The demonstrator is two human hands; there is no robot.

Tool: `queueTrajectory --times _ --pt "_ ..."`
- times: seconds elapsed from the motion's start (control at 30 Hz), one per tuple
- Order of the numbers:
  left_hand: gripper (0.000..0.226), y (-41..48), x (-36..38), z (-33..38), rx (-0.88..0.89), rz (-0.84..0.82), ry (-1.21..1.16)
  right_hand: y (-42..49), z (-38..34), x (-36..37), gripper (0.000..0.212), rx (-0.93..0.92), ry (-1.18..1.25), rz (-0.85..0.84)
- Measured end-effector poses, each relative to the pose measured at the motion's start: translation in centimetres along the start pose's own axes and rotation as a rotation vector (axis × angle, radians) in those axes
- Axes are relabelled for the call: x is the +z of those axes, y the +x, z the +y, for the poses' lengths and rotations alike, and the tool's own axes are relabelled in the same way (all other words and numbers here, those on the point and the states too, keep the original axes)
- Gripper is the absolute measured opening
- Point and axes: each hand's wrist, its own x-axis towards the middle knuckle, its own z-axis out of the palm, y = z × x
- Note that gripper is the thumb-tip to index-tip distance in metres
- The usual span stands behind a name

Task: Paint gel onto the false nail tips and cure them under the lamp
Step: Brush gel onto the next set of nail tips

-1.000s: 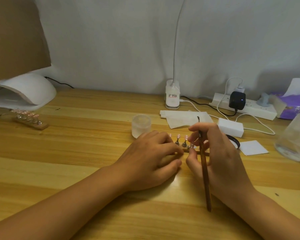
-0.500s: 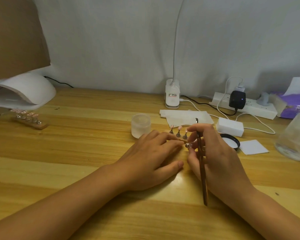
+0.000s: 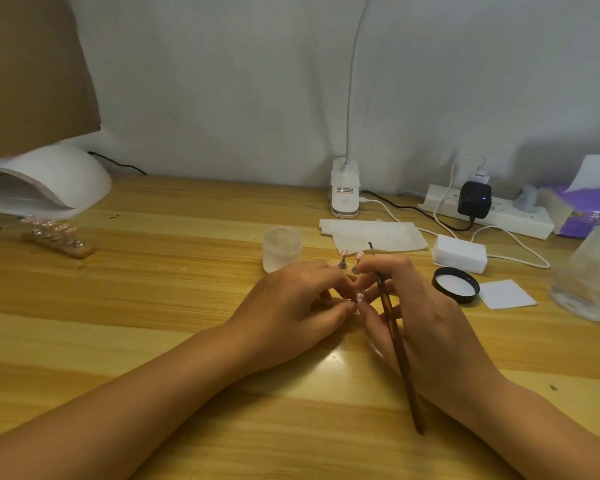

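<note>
At centre, fingers of the right hand around the brush; left hand curled, hold on the nail tip unclear.

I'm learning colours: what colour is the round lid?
The lid is black, white inside; head view.

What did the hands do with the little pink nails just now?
One nail tip came nearer the person and now sits between the fingertips of the left hand and right hand. Two other tips show behind the fingers, three before. The right hand shifted off the black lid, which now shows whole. It still holds the brush. The jar and curing lamp stayed put.
</note>
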Motion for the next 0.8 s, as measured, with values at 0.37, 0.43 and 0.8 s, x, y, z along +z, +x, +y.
queueTrajectory --times 0.37,0.43,0.8 --pt "0.005 0.0 -0.1 0.0 -0.044 0.017 -0.001 0.0 -0.6 -0.4 0.037 0.059 -0.091 0.028" --pt "0.003 -0.1 -0.1 0.0 -0.054 0.039 0.014 -0.1 -0.7 -0.5 0.039 0.099 -0.149 0.010" --pt "0.005 0.0 -0.2 0.0 -0.070 0.015 0.025 -0.3 -0.8 -0.3 0.039 0.124 -0.218 -0.093"
